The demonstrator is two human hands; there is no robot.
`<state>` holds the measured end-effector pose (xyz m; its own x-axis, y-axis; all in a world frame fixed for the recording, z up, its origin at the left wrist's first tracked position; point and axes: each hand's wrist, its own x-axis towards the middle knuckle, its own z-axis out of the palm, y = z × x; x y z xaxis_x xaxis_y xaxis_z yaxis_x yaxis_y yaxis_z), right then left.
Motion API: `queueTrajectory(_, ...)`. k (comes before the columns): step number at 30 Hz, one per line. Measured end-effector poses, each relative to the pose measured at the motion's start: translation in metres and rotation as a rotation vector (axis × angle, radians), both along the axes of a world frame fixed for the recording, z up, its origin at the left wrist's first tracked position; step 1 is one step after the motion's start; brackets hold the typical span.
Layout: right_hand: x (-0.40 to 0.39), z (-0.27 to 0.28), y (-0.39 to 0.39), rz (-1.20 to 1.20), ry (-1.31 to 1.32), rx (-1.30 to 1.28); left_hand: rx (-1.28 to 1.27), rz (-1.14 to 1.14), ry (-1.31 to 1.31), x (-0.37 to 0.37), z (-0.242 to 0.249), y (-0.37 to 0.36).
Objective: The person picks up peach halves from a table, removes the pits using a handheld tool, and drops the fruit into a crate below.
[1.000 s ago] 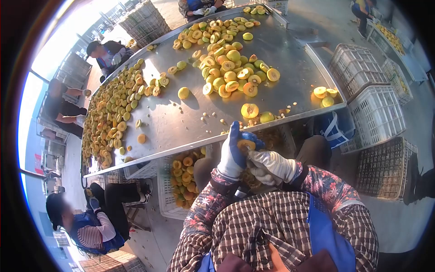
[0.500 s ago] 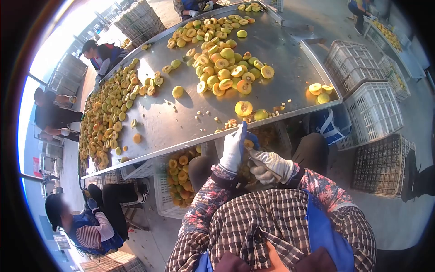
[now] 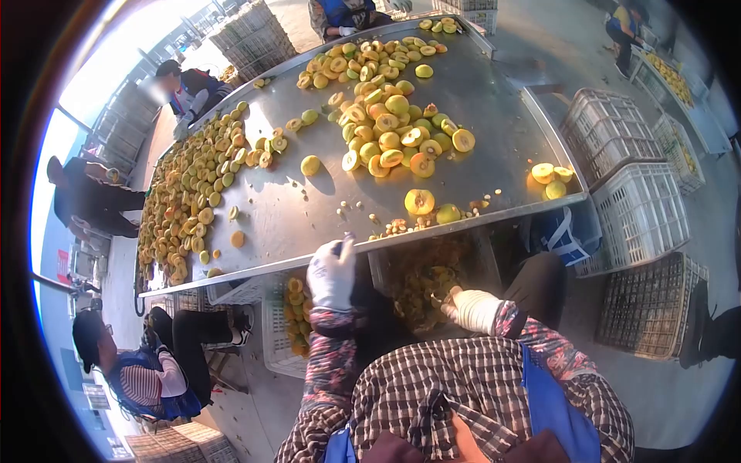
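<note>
My left hand (image 3: 332,276), in a white glove with dark blue fingertips, is at the near edge of the metal table (image 3: 285,216), above a crate of fruit halves (image 3: 296,312). Its fingers look curled; what they hold, if anything, is hidden. My right hand (image 3: 472,310), also gloved, is closed in front of my lap around a small thin tool (image 3: 438,299), whose kind I cannot make out. Below it, between my knees, is a container of fruit scraps (image 3: 424,285). A cut fruit half (image 3: 419,202), a greenish fruit (image 3: 448,214) and loose pits (image 3: 397,228) lie at the table edge.
Halved fruit lies in a middle pile (image 3: 386,127) and a large left pile (image 3: 181,201). Stacked crates (image 3: 637,204) stand at the right. A seated person (image 3: 147,378) is at the left; other people work around the table's far and left sides.
My hands were together before the table edge and have come apart. The left moved left and down toward the crate; the right moved slightly down and right. My view shifted slightly.
</note>
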<state>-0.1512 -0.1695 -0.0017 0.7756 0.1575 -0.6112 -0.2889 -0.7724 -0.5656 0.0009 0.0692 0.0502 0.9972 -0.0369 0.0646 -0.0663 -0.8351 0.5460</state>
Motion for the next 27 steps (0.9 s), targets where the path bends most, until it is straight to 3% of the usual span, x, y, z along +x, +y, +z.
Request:
queueTrajectory(3, 0.001, -0.003, -0.003, 0.011, -0.024, 0.006, 0.538, 0.113, -0.185, 0.028, -0.019, 0.049)
queueTrajectory(5, 0.006, -0.003, -0.005, -0.042, -0.063, 0.030, 0.401, -0.026, -0.252, 0.052, -0.018, 0.040)
queueTrajectory(7, 0.006, -0.008, -0.007, -0.043, -0.097, 0.052, 0.077, -0.245, -0.149, 0.073, -0.021, 0.005)
queueTrajectory(9, 0.005, -0.025, -0.010, -0.055, -0.219, 0.144, -0.006, -0.485, -0.067, 0.093, -0.034, -0.046)
queueTrajectory(14, 0.008, -0.022, -0.016, -0.038, -0.269, 0.227, 0.272, -0.616, 0.239, 0.111, -0.057, -0.144)
queueTrajectory(19, 0.000, -0.014, -0.020, -0.182, -0.482, 0.329, 0.086, -0.655, 0.449, 0.106, -0.069, -0.143)
queueTrajectory(21, 0.006, -0.002, -0.021, -0.297, -0.501, 0.443, -0.473, -0.416, 0.673, 0.099, -0.071, -0.129)
queueTrajectory(22, 0.008, -0.003, -0.016, -0.365, -0.596, 0.574, -1.046, -0.427, 0.692, 0.090, -0.086, -0.120)
queueTrajectory(23, 0.013, -0.011, -0.012, -0.435, -0.608, 0.729, -1.044, -0.419, 0.688, 0.069, -0.071, -0.113)
queueTrajectory(25, 0.021, 0.023, -0.011, -0.371, -0.699, 0.570, -1.662, -0.175, 0.929, 0.021, -0.021, -0.102)
queueTrajectory(27, 0.028, 0.038, -0.003, -0.321, -0.794, 0.480, -1.685, -0.173, 0.906, 0.006, -0.035, -0.087)
